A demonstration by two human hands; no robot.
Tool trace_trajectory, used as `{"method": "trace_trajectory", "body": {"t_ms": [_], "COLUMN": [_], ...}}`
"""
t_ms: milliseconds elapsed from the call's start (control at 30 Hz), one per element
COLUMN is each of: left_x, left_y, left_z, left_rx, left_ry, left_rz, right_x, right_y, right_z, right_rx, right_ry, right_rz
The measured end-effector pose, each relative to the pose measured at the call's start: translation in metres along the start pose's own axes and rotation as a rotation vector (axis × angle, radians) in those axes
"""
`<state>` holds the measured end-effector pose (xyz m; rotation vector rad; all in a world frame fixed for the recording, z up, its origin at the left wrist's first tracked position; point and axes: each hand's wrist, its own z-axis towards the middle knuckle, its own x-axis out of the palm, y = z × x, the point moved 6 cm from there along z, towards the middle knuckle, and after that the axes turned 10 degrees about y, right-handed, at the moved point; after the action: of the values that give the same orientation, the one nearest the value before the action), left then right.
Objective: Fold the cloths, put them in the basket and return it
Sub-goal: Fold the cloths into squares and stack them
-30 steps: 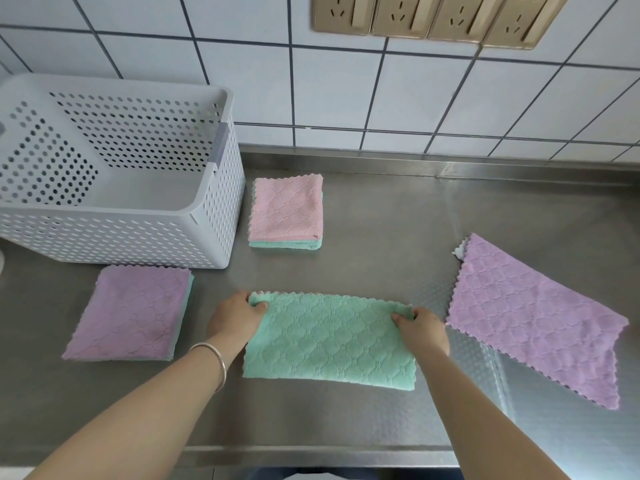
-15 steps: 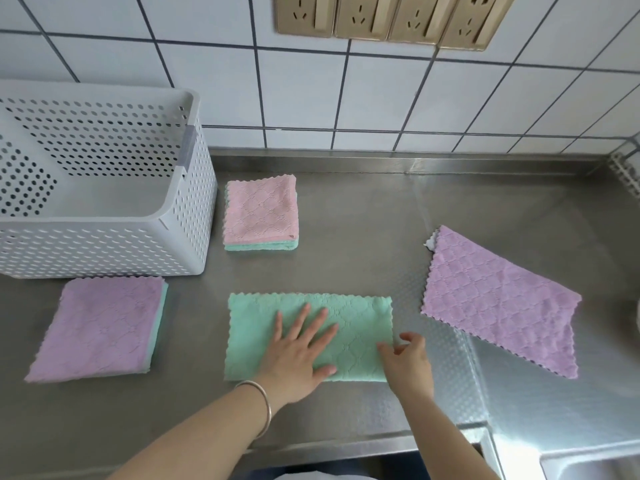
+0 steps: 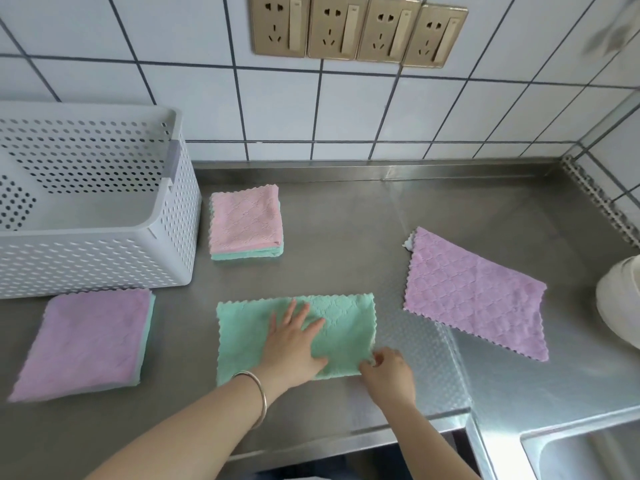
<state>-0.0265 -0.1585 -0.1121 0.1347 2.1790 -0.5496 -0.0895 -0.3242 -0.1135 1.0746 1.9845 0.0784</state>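
A green cloth (image 3: pixel 349 327), folded in half, lies flat on the steel counter in front of me. My left hand (image 3: pixel 294 344) presses on its middle with fingers spread straight. My right hand (image 3: pixel 389 370) pinches the cloth's near right corner with curled fingers. A purple cloth (image 3: pixel 474 296) lies unfolded to the right. A folded pink cloth on a green one forms a stack (image 3: pixel 246 221) beside the basket. A folded purple stack (image 3: pixel 86 337) lies at the left. The white perforated basket (image 3: pixel 180 216) stands at the back left and looks empty.
The tiled wall with several sockets (image 3: pixel 356 29) rises behind the counter. A sink (image 3: pixel 585 452) opens at the near right corner. A white rounded object (image 3: pixel 620 303) sits at the right edge. The counter's front edge (image 3: pixel 329 441) runs just below my wrists.
My left hand went from the cloth's left edge to its middle and now presses flat. My right hand slid down from the far right corner to the near right one. The view shifted left.
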Motion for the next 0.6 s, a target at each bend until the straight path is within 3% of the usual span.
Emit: {"method": "trace_trajectory", "body": {"t_ms": [100,167,467,600], "left_x": [-0.031,-0.044,-0.058,-0.059], "left_y": [-0.016,-0.025,0.002,0.021], "left_z": [-0.010,-0.015,-0.027,-0.034], "left_rx": [0.077,0.115,-0.158,-0.244], "left_ry": [-0.224,-0.254,-0.312,-0.355], "left_rz": [-0.470,-0.653,-0.654,-0.710], "right_x": [-0.002,0.003,0.026,0.040], "right_y": [0.027,0.043,0.095,0.108], "right_z": [-0.020,-0.031,-0.059,-0.066], "right_rx": [-0.199,-0.302,-0.663,-0.923], "right_ry": [-0.205,-0.281,-0.364,-0.380], "right_rz": [0.024,-0.006,-0.252,-0.315]}}
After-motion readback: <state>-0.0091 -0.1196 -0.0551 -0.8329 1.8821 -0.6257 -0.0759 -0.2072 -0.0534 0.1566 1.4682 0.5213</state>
